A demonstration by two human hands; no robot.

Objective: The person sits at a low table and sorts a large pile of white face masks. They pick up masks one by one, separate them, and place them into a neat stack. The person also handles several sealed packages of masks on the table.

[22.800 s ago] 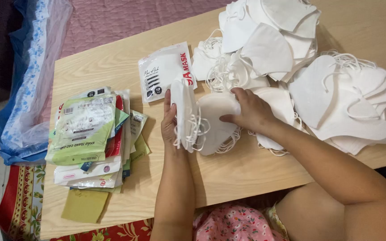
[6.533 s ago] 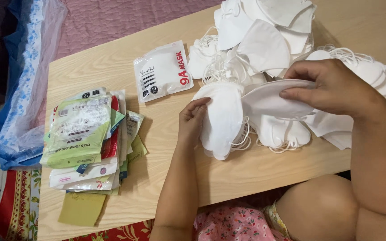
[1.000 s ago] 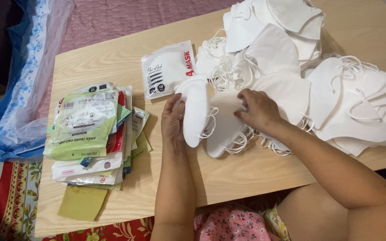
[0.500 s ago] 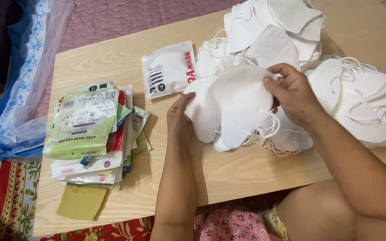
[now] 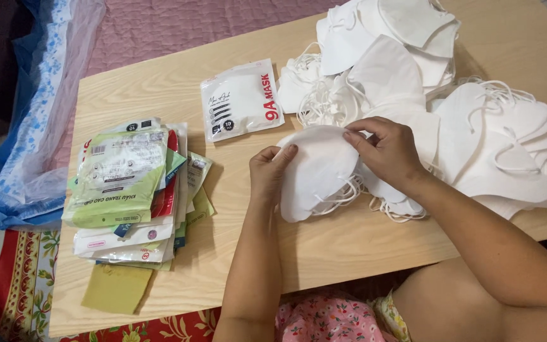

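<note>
A small stack of folded white face masks [image 5: 316, 172] lies on the wooden table [image 5: 159, 88] in front of me. My left hand [image 5: 270, 172] grips the stack's left edge, fingertips on top. My right hand [image 5: 387, 152] pinches the top mask at its upper right edge. White ear loops hang out from under the stack on the right.
A big loose heap of white masks [image 5: 476, 126] fills the table's right and far side. A sealed white mask pouch [image 5: 238, 100] lies behind my left hand. A pile of flat printed packets [image 5: 128, 190] sits at the left, blue plastic sheeting [image 5: 39, 114] beyond the table's left edge.
My right hand has come down and left from the raised mask onto the stack. The masks now lie flatter on the table between both hands.
</note>
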